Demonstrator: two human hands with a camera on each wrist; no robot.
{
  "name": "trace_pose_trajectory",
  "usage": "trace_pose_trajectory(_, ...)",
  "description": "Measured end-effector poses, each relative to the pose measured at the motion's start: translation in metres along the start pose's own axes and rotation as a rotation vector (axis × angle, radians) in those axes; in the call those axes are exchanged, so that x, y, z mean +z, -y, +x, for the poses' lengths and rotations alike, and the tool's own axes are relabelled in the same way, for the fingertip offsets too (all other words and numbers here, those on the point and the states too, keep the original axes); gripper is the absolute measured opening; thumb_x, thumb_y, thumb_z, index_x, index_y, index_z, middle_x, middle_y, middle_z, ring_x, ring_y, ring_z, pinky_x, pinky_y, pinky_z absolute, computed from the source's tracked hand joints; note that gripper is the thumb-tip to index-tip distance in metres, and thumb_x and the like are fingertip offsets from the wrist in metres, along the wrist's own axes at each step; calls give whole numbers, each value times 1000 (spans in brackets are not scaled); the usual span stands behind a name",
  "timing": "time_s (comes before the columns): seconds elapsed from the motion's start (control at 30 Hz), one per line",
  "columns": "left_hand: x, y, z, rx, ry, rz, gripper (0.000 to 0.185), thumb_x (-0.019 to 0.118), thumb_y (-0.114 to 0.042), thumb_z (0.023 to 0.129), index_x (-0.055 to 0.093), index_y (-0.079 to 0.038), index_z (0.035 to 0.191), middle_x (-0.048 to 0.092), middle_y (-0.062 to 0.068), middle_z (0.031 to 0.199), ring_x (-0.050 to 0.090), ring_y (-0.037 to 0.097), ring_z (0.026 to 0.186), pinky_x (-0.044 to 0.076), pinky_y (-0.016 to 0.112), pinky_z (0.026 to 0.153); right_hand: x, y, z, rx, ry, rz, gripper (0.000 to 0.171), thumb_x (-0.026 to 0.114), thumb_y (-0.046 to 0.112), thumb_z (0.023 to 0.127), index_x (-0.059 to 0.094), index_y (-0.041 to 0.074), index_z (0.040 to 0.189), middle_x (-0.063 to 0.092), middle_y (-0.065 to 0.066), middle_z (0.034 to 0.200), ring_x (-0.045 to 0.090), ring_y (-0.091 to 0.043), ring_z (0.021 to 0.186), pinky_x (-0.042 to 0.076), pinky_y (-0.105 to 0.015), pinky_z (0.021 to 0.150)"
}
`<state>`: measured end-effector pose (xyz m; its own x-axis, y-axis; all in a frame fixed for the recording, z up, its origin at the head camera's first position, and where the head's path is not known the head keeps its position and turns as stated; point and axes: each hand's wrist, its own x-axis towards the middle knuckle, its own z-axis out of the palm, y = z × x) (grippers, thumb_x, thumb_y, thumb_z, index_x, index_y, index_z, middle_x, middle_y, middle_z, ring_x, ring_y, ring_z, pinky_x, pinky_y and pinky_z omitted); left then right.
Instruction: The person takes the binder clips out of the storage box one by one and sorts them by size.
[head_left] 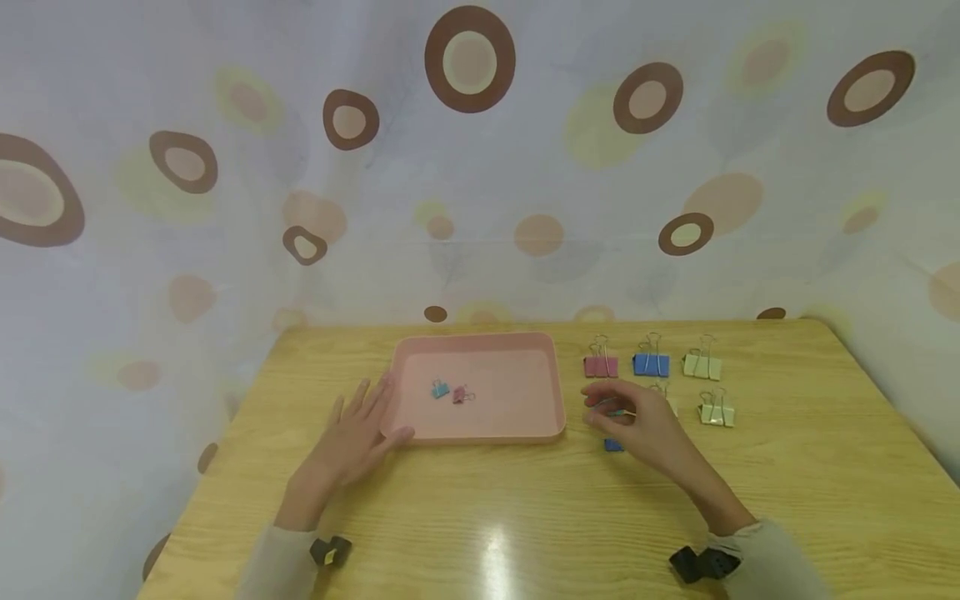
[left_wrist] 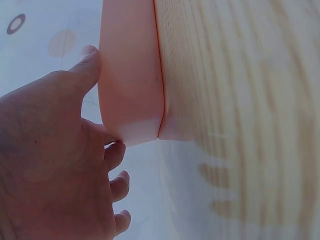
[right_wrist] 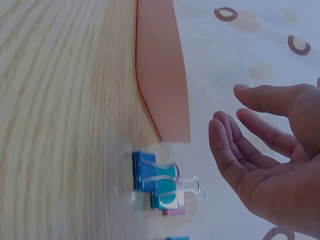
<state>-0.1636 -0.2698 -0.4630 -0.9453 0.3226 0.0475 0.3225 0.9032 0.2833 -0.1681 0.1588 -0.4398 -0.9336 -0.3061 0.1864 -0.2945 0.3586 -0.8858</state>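
A teal binder clip (right_wrist: pixel 165 194) stands on the table (head_left: pixel 525 517) just right of the pink tray (head_left: pixel 480 429), beside a blue clip (right_wrist: pixel 145 172). The right hand (head_left: pixel 637 425) hovers over them, grip loose and holding nothing; only the right wrist view shows this, since the head view hides the clips, perhaps partly. The left hand (head_left: pixel 356 433) rests with straight fingers on the tray's corner. 2 small clips (head_left: pixel 450 392) lie inside.

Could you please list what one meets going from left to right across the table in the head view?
Left hand → pink tray → right hand → pale green binder clip.
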Motion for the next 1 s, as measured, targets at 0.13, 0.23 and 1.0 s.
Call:
trace_pose_trajectory(0.13, 0, 0, 0, -1, -3, -3, 83, 52, -53, 104, 23, -2, 162, 19, 14, 169, 14, 44, 154, 10, 69, 119, 15, 5, 11, -23, 0, 42, 34, 75, 4, 93, 66, -5, 124, 69, -23, 117, 71, -26, 97, 60, -26, 80)
trace_pose_trajectory(0.23, -1, 0, 0, -2, -3, -4, 83, 52, -53, 104, 23, -2, 162, 19, 14, 169, 15, 44, 154, 10, 69, 119, 26, 8, 19, -32, 4, 59, 36, 76, 2, 92, 66, -5, 125, 68, -24, 117, 70, -30, 98, 60, -27, 82)
trace_pose_trajectory(1.0, 1, 0, -1, 2, -5, -5, 82, 51, -52, 104, 22, -3, 163, 19, 13, 169, 15, 44, 154, 10, 70, 119, 98, 19, 71, -44, 30, 71, 42, 78, 3, 89, 63, -4, 128, 63, -25, 118, 67, -36, 102, 58, -49, 91)
